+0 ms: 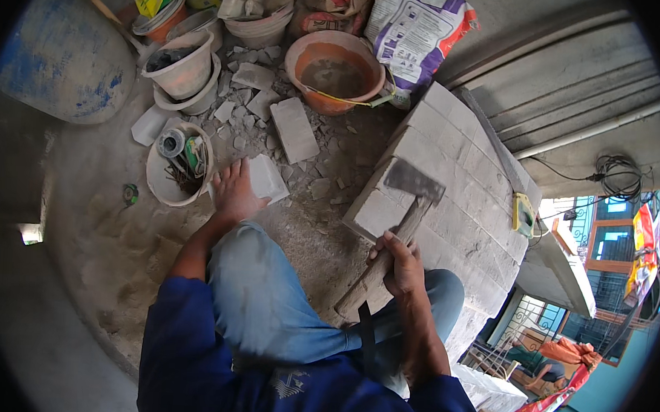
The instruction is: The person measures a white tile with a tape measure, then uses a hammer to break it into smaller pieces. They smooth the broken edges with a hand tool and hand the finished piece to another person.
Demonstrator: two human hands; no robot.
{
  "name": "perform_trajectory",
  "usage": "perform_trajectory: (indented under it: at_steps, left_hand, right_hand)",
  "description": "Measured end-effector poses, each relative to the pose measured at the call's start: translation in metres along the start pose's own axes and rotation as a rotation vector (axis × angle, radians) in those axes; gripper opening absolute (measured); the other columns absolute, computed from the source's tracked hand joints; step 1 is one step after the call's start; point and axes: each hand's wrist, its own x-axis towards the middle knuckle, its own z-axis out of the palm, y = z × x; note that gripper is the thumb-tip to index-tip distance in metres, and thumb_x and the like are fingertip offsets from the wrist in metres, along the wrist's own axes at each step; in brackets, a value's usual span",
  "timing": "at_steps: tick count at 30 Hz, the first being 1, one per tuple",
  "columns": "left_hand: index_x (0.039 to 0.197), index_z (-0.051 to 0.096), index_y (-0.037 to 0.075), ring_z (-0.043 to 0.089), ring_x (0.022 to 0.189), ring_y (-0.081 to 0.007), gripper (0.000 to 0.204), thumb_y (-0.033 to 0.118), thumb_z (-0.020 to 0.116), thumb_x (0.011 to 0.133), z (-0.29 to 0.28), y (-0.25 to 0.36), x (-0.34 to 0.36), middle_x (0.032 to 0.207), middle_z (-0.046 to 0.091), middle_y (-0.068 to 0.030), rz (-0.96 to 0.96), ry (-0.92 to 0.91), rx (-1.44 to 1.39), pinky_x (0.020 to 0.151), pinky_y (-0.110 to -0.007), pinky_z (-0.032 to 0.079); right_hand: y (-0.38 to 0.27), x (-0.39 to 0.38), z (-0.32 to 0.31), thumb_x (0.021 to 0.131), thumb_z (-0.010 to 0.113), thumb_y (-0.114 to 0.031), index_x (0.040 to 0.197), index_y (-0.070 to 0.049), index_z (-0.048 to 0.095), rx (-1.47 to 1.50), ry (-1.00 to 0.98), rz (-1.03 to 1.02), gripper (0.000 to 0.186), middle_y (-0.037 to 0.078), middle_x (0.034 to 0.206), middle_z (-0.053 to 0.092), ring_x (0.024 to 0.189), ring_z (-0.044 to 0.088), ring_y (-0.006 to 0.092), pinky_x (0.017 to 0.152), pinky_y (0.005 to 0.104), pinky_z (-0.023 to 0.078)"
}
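Clasping a hatchet (pixel 416 210), the right grip (pixel 400 265) is curled closed while the left grip (pixel 235 193) spreads on a pale block (pixel 269 178).

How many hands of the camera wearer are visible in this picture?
2: the left hand rests on a pale block; the right hand grips a hatchet by its wooden handle.

Orange bucket (pixel 327 103) beside a white sack (pixel 419 41), coiled black cable (pixel 617 178) near a pipe (pixel 591 129)
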Motion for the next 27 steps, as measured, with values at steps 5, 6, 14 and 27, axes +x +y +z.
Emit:
perform_trajectory:
  at_steps: [5, 6, 14, 27]
  left_hand:
    - [0.157, 0.025, 0.007, 0.032, 0.145, -0.0317, 0.116, 0.048, 0.087, 0.067, -0.004, -0.011, 0.0, 0.155, 0.038, -0.0119, 0.008, -0.034, -0.015, 0.121, -0.053, 0.016]
    - [0.157, 0.026, 0.007, 0.033, 0.144, -0.0314, 0.116, 0.048, 0.087, 0.066, -0.007, -0.02, 0.002, 0.155, 0.038, -0.012, 0.05, -0.033, 0.002, 0.121, -0.053, 0.017]
    - [0.154, 0.033, 0.007, 0.042, 0.133, -0.0313, 0.115, 0.05, 0.087, 0.061, 0.01, -0.05, 0.015, 0.144, 0.047, -0.0102, 0.321, 0.066, -0.025, 0.115, -0.053, 0.022]
    - [0.152, 0.035, 0.007, 0.044, 0.134, -0.0343, 0.115, 0.048, 0.089, 0.058, 0.018, -0.033, 0.017, 0.144, 0.048, -0.014, 0.194, 0.098, -0.025, 0.114, -0.055, 0.025]
  right_hand:
    - [-0.012, 0.031, 0.089, 0.096, 0.072, -0.023, 0.115, -0.004, 0.052, -0.253, -0.096, -0.183, 0.033, 0.003, 0.075, 0.058, 0.057, 0.058, 0.0146, 0.052, 0.0298, 0.049]
    - [-0.001, 0.038, 0.098, 0.097, 0.071, -0.024, 0.116, -0.005, 0.052, -0.329, -0.114, -0.169, 0.033, 0.002, 0.074, 0.057, 0.057, 0.058, 0.0134, 0.052, 0.0294, 0.048]
    - [0.112, 0.059, 0.087, 0.095, 0.074, -0.03, 0.103, 0.0, 0.059, -0.801, -0.09, -0.059, 0.034, 0.007, 0.078, 0.06, 0.075, 0.052, 0.0128, 0.069, 0.0333, 0.049]
    - [0.139, 0.059, 0.098, 0.096, 0.071, -0.029, 0.109, -0.001, 0.056, -0.99, -0.031, -0.069, 0.034, 0.018, 0.078, 0.064, 0.07, 0.059, 0.0185, 0.068, 0.0378, 0.05]
